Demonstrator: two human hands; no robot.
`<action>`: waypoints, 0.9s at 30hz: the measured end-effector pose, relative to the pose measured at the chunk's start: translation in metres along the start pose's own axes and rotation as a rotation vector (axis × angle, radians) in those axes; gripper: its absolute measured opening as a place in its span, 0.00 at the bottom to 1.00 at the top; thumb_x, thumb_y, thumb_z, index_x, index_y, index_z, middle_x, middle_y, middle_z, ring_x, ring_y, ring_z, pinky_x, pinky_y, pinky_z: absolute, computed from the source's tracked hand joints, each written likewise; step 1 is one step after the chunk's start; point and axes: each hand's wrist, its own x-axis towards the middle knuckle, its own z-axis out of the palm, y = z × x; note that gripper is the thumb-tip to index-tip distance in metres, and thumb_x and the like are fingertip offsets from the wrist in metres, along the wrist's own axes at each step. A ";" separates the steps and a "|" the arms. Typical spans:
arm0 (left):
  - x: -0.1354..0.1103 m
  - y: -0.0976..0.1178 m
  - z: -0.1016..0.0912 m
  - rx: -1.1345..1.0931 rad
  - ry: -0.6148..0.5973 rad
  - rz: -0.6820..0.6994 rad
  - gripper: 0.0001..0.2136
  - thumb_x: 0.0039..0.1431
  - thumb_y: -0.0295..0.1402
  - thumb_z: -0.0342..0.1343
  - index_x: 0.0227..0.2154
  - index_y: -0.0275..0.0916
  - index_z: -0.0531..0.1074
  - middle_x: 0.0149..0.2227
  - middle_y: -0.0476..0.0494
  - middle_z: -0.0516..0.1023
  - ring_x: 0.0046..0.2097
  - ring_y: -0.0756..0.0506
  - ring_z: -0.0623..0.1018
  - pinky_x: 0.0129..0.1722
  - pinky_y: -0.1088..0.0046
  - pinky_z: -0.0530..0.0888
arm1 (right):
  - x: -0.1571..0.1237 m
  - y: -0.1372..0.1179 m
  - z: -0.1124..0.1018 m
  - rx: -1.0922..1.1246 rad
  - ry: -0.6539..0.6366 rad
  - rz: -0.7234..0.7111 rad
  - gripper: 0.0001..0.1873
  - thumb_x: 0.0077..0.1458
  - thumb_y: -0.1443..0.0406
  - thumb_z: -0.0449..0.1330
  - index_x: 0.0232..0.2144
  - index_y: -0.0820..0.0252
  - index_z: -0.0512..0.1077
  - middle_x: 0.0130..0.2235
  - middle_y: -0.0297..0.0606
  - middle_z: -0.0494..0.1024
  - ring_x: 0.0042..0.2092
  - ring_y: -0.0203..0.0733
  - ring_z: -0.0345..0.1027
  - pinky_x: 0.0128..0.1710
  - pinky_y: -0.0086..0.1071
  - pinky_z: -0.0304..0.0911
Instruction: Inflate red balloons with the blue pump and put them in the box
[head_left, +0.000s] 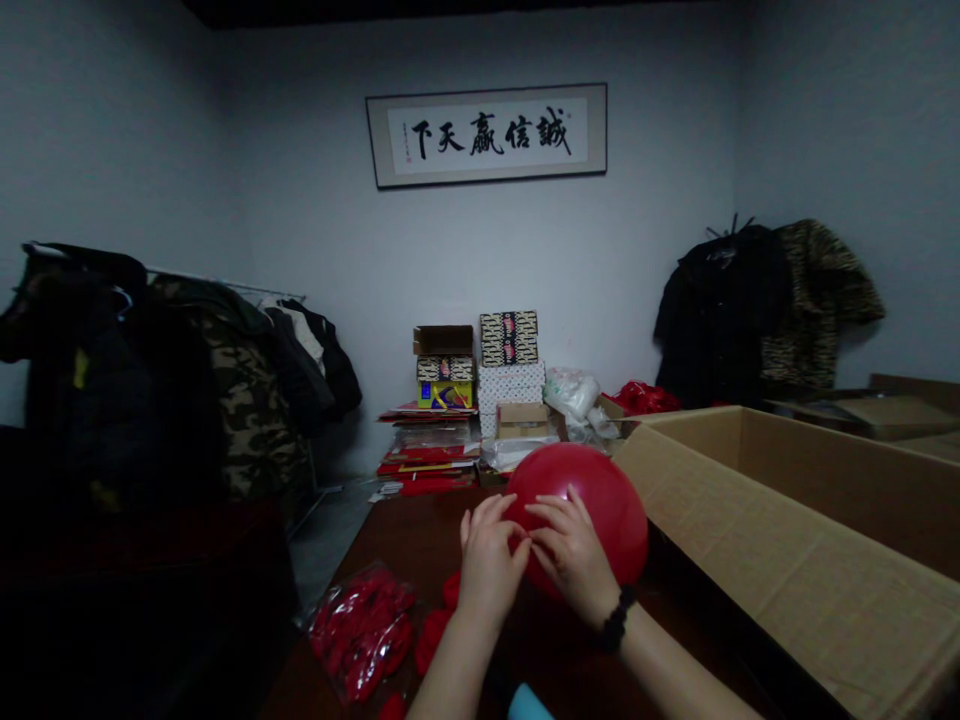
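Just right of centre in the lower frame, the left hand (pixel 491 555) and right hand (pixel 576 555) meet at the fingertips before an inflated red balloon (pixel 611 500), whatever they pinch being too small to make out. A clear bag of red items (pixel 364 630) lies lower left on the dark table (pixel 401 530), while an open cardboard box (pixel 787 570) fills the lower right. Framed calligraphy (pixel 487 137) hangs top centre, above stacked boxes (pixel 511 385).
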 end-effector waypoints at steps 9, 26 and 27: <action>0.001 -0.017 0.007 -0.516 0.029 -0.219 0.03 0.46 0.29 0.56 0.21 0.39 0.74 0.48 0.39 0.73 0.50 0.40 0.72 0.50 0.59 0.68 | 0.004 -0.001 -0.001 0.037 -0.002 -0.009 0.07 0.53 0.68 0.56 0.33 0.52 0.72 0.48 0.37 0.74 0.55 0.46 0.59 0.59 0.60 0.43; -0.007 -0.035 0.017 -0.475 0.440 -0.296 0.10 0.54 0.38 0.51 0.22 0.39 0.68 0.37 0.41 0.74 0.41 0.43 0.74 0.45 0.65 0.69 | -0.007 0.002 0.011 0.495 0.167 0.234 0.08 0.50 0.67 0.60 0.31 0.47 0.75 0.44 0.34 0.75 0.52 0.45 0.62 0.59 0.55 0.46; -0.007 -0.033 0.018 -0.531 0.434 -0.308 0.13 0.56 0.40 0.50 0.21 0.39 0.68 0.37 0.41 0.75 0.42 0.43 0.74 0.45 0.65 0.70 | -0.007 0.001 0.012 0.507 0.183 0.258 0.07 0.50 0.67 0.60 0.31 0.47 0.75 0.43 0.35 0.75 0.51 0.45 0.63 0.58 0.54 0.48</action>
